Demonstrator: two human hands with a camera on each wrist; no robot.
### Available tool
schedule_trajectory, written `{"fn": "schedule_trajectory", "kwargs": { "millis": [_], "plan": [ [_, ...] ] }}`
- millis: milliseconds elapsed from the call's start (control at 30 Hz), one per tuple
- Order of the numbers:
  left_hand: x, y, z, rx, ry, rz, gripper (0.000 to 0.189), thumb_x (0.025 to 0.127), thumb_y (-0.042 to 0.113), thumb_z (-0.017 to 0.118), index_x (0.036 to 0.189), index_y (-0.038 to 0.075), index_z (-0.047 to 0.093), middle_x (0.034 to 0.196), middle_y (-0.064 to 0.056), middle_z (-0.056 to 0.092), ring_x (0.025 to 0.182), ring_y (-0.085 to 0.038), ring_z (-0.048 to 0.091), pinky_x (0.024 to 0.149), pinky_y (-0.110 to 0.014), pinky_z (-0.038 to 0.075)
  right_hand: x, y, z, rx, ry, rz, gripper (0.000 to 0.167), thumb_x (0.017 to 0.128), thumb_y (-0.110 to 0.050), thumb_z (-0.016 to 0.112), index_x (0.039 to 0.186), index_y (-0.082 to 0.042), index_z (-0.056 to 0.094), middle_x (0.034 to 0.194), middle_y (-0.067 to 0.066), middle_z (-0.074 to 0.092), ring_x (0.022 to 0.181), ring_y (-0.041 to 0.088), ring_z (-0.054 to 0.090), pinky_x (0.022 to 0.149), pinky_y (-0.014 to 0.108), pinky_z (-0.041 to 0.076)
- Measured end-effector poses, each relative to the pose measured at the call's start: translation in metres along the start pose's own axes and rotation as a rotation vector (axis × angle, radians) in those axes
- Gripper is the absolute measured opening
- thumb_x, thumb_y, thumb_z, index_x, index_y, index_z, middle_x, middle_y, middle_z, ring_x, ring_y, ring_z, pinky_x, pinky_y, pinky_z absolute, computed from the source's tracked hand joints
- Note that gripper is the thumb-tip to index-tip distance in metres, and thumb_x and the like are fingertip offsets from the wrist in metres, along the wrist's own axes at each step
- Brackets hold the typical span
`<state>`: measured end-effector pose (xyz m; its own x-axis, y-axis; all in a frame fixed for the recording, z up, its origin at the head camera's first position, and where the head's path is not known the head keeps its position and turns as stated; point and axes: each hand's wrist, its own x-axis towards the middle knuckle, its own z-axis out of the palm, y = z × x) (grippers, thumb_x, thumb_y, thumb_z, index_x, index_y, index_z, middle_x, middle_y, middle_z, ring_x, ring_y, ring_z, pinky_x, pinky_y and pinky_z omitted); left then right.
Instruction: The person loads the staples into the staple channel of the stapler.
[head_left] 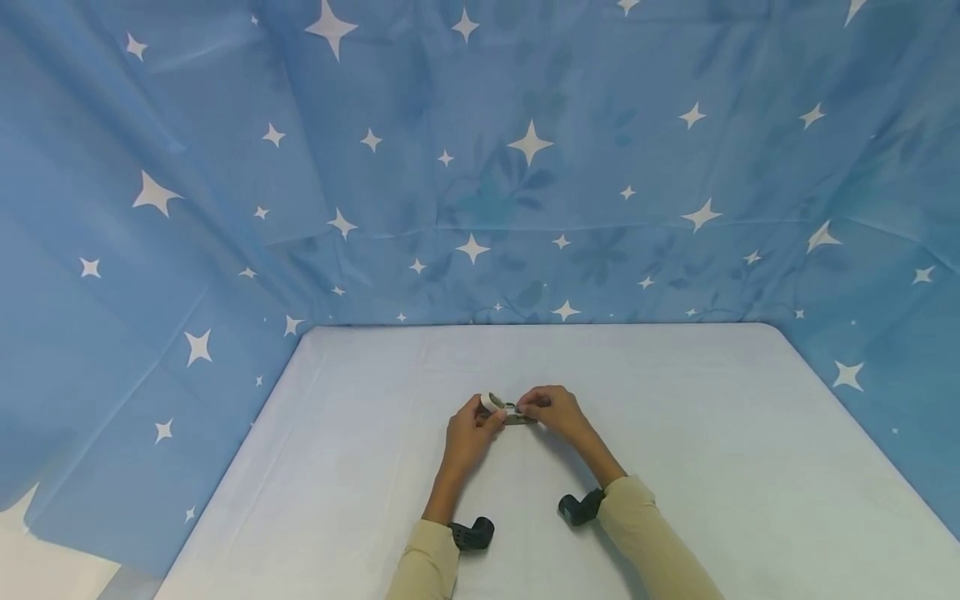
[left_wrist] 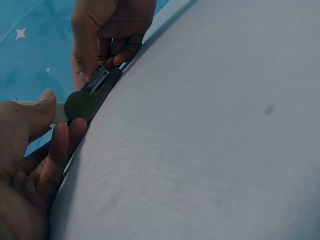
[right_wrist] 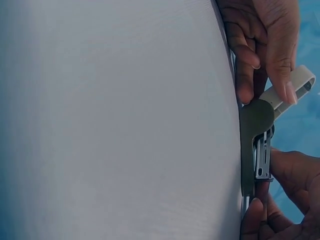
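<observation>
A small stapler with a dark green base [left_wrist: 80,106] and a white top arm [right_wrist: 300,80] stands over the middle of the table, its top arm swung up. Between the two parts the metal staple channel [right_wrist: 263,156] lies exposed. My left hand [head_left: 470,429] grips the hinge end, thumb on the white arm and fingers against the green base. From the other side, my right hand [head_left: 555,410] pinches the front end of the stapler, thumb and fingers around the tip of the metal channel. Its fingertips are partly hidden behind the channel in the left wrist view.
A white-covered table [head_left: 360,433] spreads under both hands. Blue curtains with white stars [head_left: 480,167] hang along its back and sides. Each wrist carries a black camera mount, the left one [head_left: 472,534] and the right one [head_left: 580,507] close above the tabletop.
</observation>
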<state>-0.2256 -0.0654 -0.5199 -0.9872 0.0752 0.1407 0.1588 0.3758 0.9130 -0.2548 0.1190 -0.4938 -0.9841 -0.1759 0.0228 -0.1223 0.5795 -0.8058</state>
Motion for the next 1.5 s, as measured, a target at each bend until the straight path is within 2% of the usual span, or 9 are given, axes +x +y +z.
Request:
{"fn": "schedule_trajectory", "kwargs": {
  "millis": [233, 500, 700, 867, 1167, 1400, 1500],
  "plan": [
    [-0.0008, -0.0025, 0.0022, -0.005, -0.007, -0.003, 0.03, 0.094, 0.033, 0.066, 0.113, 0.01, 0.063, 0.11, -0.01, 0.071, 0.081, -0.012, 0.071, 0.065, -0.019, 0.054, -0.0006, 0.003, -0.0021, -0.015, -0.023, 0.019, 0.01, 0.089, -0.008, 0.067, 0.093, -0.008, 0.076, 0.095, 0.005, 0.075, 0.091, 0.018, 0.066, 0.084, 0.037, 0.05],
    [-0.0001, -0.0001, -0.0007, -0.007, 0.0, 0.002, 0.029, 0.094, 0.03, 0.066, 0.113, 0.009, 0.063, 0.106, -0.01, 0.072, 0.08, -0.013, 0.071, 0.064, -0.019, 0.053, -0.0002, 0.004, -0.0023, -0.002, -0.037, -0.034, 0.013, 0.091, -0.003, 0.064, 0.096, -0.007, 0.075, 0.103, 0.009, 0.073, 0.101, 0.025, 0.066, 0.091, 0.045, 0.05],
    [-0.0001, -0.0003, -0.0005, -0.007, 0.004, 0.001, 0.029, 0.093, 0.031, 0.067, 0.113, 0.009, 0.063, 0.105, -0.009, 0.072, 0.079, -0.012, 0.071, 0.064, -0.019, 0.053, -0.0004, 0.0043, -0.0002, -0.013, -0.021, -0.016, 0.01, 0.091, -0.009, 0.066, 0.096, -0.009, 0.075, 0.099, 0.006, 0.074, 0.094, 0.019, 0.064, 0.086, 0.039, 0.049],
    [-0.0007, -0.0003, 0.0004, -0.015, 0.004, -0.007, 0.03, 0.093, 0.031, 0.067, 0.113, 0.009, 0.063, 0.105, -0.009, 0.073, 0.08, -0.012, 0.071, 0.064, -0.02, 0.054, -0.0016, 0.0038, -0.0007, -0.009, -0.013, -0.021, 0.01, 0.09, -0.007, 0.066, 0.095, -0.009, 0.075, 0.097, 0.005, 0.074, 0.089, 0.016, 0.064, 0.083, 0.035, 0.049],
    [0.0012, -0.0009, 0.0011, -0.014, 0.015, 0.005, 0.031, 0.093, 0.032, 0.067, 0.114, 0.009, 0.064, 0.103, -0.008, 0.073, 0.079, -0.012, 0.071, 0.065, -0.021, 0.053, -0.0022, 0.0045, -0.0029, 0.003, -0.019, -0.04, 0.012, 0.092, -0.006, 0.064, 0.098, -0.009, 0.074, 0.101, 0.006, 0.073, 0.093, 0.019, 0.064, 0.084, 0.037, 0.05],
    [-0.0006, 0.0017, 0.0009, 0.003, 0.023, 0.031, 0.031, 0.092, 0.029, 0.068, 0.114, 0.007, 0.065, 0.103, -0.01, 0.073, 0.079, -0.017, 0.073, 0.062, -0.019, 0.053, -0.0046, 0.0031, -0.0003, 0.031, 0.014, -0.033, 0.009, 0.091, -0.013, 0.068, 0.096, -0.008, 0.074, 0.098, 0.006, 0.074, 0.094, 0.02, 0.066, 0.084, 0.038, 0.051],
    [-0.0012, 0.0027, 0.0009, 0.016, 0.032, 0.038, 0.03, 0.092, 0.028, 0.068, 0.114, 0.007, 0.065, 0.1, -0.01, 0.074, 0.078, -0.018, 0.073, 0.061, -0.018, 0.052, -0.0047, 0.0021, 0.0015, 0.038, 0.031, -0.026, 0.008, 0.09, -0.011, 0.068, 0.095, -0.008, 0.074, 0.098, 0.006, 0.073, 0.093, 0.02, 0.066, 0.084, 0.038, 0.051]
  ]
}}
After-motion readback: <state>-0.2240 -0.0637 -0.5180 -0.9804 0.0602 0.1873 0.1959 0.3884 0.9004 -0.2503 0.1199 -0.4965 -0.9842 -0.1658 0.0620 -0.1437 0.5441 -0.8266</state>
